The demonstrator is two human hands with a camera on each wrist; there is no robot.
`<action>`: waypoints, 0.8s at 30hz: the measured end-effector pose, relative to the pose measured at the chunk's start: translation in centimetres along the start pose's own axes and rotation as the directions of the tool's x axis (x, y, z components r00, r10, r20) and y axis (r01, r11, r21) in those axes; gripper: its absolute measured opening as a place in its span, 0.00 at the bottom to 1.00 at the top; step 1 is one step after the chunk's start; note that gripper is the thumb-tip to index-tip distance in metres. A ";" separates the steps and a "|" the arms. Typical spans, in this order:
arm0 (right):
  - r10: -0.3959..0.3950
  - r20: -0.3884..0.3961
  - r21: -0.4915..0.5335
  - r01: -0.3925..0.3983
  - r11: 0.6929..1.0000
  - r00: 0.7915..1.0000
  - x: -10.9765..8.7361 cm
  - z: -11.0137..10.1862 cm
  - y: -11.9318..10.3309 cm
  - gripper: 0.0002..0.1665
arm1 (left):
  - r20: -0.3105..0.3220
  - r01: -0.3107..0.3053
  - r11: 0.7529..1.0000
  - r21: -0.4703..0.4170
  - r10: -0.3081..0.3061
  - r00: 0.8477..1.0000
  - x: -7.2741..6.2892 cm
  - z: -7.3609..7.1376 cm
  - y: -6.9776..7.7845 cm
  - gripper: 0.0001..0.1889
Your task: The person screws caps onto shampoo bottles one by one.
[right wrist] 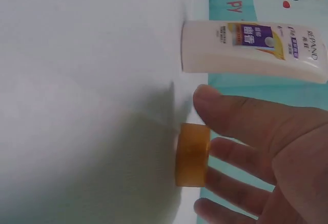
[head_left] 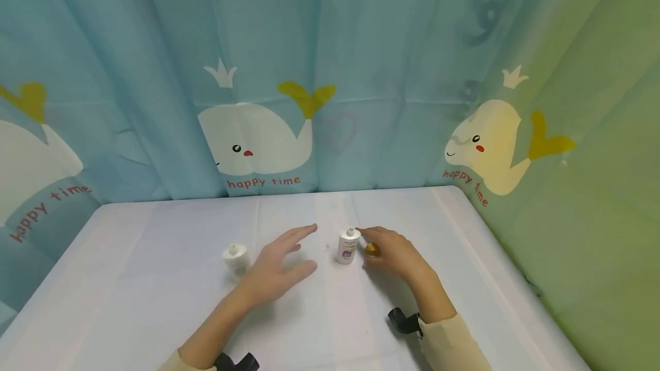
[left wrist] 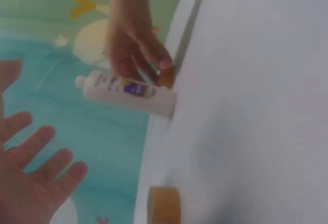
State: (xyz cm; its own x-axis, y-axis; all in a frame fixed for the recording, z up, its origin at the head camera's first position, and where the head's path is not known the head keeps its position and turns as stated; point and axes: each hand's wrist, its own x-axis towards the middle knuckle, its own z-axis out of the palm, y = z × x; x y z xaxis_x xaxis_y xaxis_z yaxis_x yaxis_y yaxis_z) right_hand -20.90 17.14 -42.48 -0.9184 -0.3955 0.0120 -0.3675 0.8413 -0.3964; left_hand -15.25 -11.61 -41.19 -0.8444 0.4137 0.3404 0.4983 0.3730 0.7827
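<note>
A white bottle (head_left: 348,248) with a purple label and no cap on its neck stands upright between the hands. My right hand (head_left: 392,252) is just right of it, thumb and fingers spread around an orange-gold cap (right wrist: 192,155) that sits on the table. In the right wrist view the thumb is apart from the cap and the fingers lie behind it. My left hand (head_left: 275,273) hovers left of the bottle with fingers spread and nothing held. Beside its wrist stands a second white bottle (head_left: 235,256), partly hidden by the hand. Another orange cap (left wrist: 164,206) shows in the left wrist view.
The white table (head_left: 129,279) runs up to a blue curtain (head_left: 361,73) with whale prints at the back and a green one (head_left: 608,233) on the right. Black wrist mounts (head_left: 404,321) are worn on both forearms.
</note>
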 end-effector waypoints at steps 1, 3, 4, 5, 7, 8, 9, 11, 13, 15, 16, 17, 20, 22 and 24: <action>0.008 0.003 -0.006 -0.008 1.000 1.000 0.0 0.1 0.0 0.39 | 0.000 -0.001 1.000 0.007 0.001 1.000 0.1 0.3 0.1 0.32; 0.020 0.005 -0.021 -0.020 1.000 1.000 0.0 0.2 0.1 0.37 | 0.003 0.014 1.000 0.012 -0.014 1.000 0.5 0.8 0.2 0.32; 0.026 0.005 -0.029 -0.026 0.999 1.000 0.0 0.2 0.1 0.35 | 0.006 0.020 1.000 0.000 -0.020 1.000 0.7 1.1 0.3 0.31; 0.031 0.003 -0.039 -0.031 0.999 1.000 0.0 0.2 0.1 0.34 | 0.011 0.027 1.000 -0.015 -0.027 1.000 1.0 1.4 0.3 0.32; 0.040 -0.001 -0.055 -0.040 0.998 0.999 -0.1 0.2 0.1 0.32 | 0.027 0.053 0.997 -0.060 -0.051 0.998 1.5 2.0 0.3 0.32; 0.046 -0.002 -0.062 -0.046 0.997 0.999 -0.2 0.2 0.2 0.32 | 0.036 0.069 0.994 -0.083 -0.067 0.997 1.8 2.3 0.2 0.32; 0.050 -0.003 -0.067 -0.050 0.997 0.999 -0.3 0.2 0.1 0.31 | 0.041 0.083 0.991 -0.103 -0.079 0.996 2.0 2.5 0.2 0.32; 0.057 -0.003 -0.071 -0.057 0.996 0.998 -0.5 0.2 0.1 0.30 | 0.048 0.109 0.985 -0.134 -0.103 0.993 2.4 3.0 0.0 0.33; 0.055 -0.010 -0.071 -0.055 0.996 0.998 -0.7 0.3 0.1 0.28 | 0.055 0.132 0.979 -0.156 -0.125 0.991 2.6 3.3 -0.3 0.33; 0.048 -0.021 -0.074 -0.049 0.996 0.999 -0.8 0.4 0.0 0.25 | 0.061 0.137 0.976 -0.169 -0.129 0.990 2.8 3.6 -0.6 0.33; 0.045 -0.025 -0.075 -0.046 0.996 0.999 -0.8 0.5 0.0 0.24 | 0.066 0.138 0.974 -0.178 -0.128 0.990 2.8 3.7 -0.8 0.33; 0.041 -0.031 -0.076 -0.043 0.996 0.999 -0.8 0.5 0.0 0.22 | 0.071 0.136 0.973 -0.185 -0.124 0.990 2.9 3.8 -1.0 0.33; 0.047 -0.023 -0.072 -0.049 0.996 0.999 -0.7 0.5 0.0 0.20 | 0.084 0.131 0.969 -0.210 -0.116 0.990 3.3 4.3 -1.4 0.33; 0.058 -0.006 -0.064 -0.058 0.996 0.998 -0.5 0.3 0.1 0.20 | 0.087 0.143 0.962 -0.233 -0.126 0.988 3.6 4.5 -1.6 0.32; 0.065 0.012 -0.053 -0.064 0.997 0.998 -0.4 0.2 0.1 0.21 | 0.087 0.162 0.954 -0.252 -0.144 0.986 3.8 4.7 -1.8 0.30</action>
State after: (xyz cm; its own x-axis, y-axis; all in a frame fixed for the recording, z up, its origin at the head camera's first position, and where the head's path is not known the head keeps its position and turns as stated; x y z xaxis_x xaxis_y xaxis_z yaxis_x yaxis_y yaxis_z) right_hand -20.58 17.35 -42.68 -0.9385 -0.3444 -0.0250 -0.3150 0.8834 -0.3469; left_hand -18.42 -6.83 -43.78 -0.8871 0.4263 0.1771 0.2890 0.2137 0.9332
